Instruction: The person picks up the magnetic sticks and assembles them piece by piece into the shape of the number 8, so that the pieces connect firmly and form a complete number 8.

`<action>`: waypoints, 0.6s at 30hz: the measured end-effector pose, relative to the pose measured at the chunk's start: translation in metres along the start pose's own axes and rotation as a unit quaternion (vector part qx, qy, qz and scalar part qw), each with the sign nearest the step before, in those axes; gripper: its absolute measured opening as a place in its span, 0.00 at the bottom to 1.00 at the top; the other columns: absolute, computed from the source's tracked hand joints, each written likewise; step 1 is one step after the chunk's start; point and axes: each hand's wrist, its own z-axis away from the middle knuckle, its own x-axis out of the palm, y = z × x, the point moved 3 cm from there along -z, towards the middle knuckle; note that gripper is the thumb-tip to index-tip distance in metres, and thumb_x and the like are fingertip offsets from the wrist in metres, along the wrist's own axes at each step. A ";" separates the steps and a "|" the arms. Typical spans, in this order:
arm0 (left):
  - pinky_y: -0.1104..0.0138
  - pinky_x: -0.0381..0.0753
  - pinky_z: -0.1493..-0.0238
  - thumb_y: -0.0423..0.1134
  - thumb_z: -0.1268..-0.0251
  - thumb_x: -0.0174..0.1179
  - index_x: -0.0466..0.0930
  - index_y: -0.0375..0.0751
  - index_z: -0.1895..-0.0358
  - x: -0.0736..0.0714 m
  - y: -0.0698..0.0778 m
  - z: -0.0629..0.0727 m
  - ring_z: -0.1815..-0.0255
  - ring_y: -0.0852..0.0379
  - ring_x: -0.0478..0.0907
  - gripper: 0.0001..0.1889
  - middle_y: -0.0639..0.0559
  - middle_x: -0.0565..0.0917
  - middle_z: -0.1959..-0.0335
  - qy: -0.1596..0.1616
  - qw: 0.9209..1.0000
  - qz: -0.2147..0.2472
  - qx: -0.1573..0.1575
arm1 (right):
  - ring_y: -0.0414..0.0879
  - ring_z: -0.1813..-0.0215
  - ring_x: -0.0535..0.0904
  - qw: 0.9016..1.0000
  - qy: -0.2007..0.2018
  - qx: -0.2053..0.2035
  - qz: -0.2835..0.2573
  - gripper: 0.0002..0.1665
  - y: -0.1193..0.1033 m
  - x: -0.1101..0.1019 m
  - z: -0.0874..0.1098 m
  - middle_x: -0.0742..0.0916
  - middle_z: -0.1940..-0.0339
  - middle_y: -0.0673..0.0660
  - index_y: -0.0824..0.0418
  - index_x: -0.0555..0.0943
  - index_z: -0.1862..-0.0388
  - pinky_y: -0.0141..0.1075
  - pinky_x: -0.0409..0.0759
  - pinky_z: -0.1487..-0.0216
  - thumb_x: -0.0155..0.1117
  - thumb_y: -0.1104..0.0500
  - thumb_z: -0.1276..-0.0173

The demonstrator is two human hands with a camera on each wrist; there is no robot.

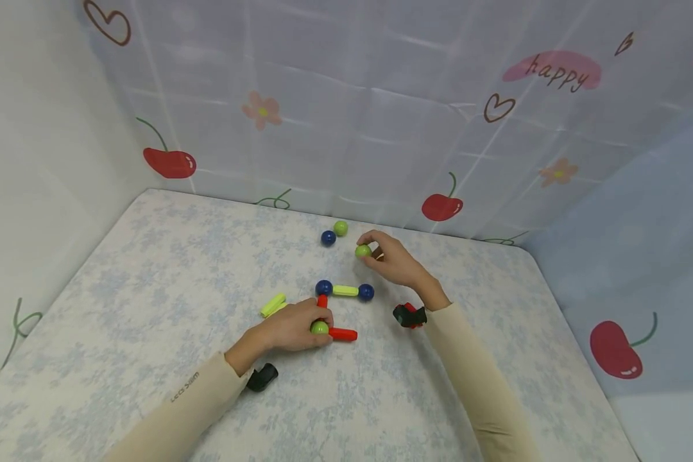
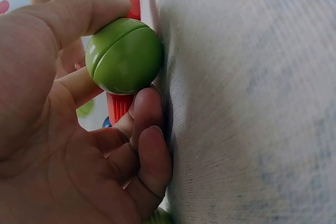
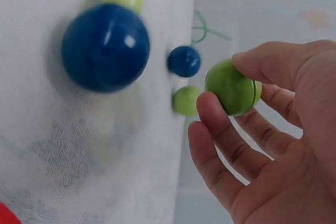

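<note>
Low over the table, my left hand [image 1: 297, 326] grips a green ball [image 2: 126, 56] with its thumb and fingers. Two red rods [image 1: 343, 334] meet that ball, one pointing right and one pointing away toward the back. My right hand [image 1: 397, 262] pinches another green ball [image 3: 231, 87] above the table, farther back. Between the hands lies a yellow-green rod [image 1: 345, 290] with a blue ball [image 1: 366, 292] at its right end and a second blue ball [image 1: 324, 288] at its left end.
A loose blue ball [image 1: 328, 238] and a green ball [image 1: 341, 228] lie near the table's back edge. Yellow-green rods [image 1: 273, 305] sit left of my left hand. Something red shows behind the black strap [image 1: 409, 316] at my right wrist. A printed curtain [image 1: 346, 128] hangs behind.
</note>
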 end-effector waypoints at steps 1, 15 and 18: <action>0.64 0.67 0.66 0.44 0.35 0.66 0.81 0.54 0.62 0.000 0.000 0.000 0.67 0.55 0.70 0.04 0.53 0.74 0.63 0.000 1.000 -0.001 -0.001 | 0.50 0.55 0.81 1.000 0.002 -0.002 -0.004 0.16 -0.004 0.000 0.006 0.81 0.43 0.56 0.59 0.75 0.42 0.45 0.81 0.49 0.61 0.59 0.26; 0.64 0.68 0.66 0.44 0.35 0.66 0.81 0.54 0.62 0.001 0.001 0.002 0.67 0.56 0.70 0.03 0.53 0.74 0.63 0.003 1.000 0.000 0.004 | 0.44 0.61 0.80 0.992 -0.117 -0.049 0.004 0.18 -0.030 0.023 0.078 0.83 0.51 0.49 0.58 0.81 0.44 0.40 0.82 0.56 0.68 0.63 0.32; 0.64 0.68 0.66 0.44 0.35 0.66 0.81 0.54 0.62 0.001 0.000 0.001 0.66 0.55 0.70 0.04 0.53 0.74 0.63 0.005 1.000 -0.002 0.006 | 0.45 0.60 0.79 0.989 -0.143 -0.031 0.017 0.19 -0.029 0.029 0.085 0.83 0.51 0.48 0.58 0.81 0.44 0.35 0.80 0.58 0.69 0.63 0.33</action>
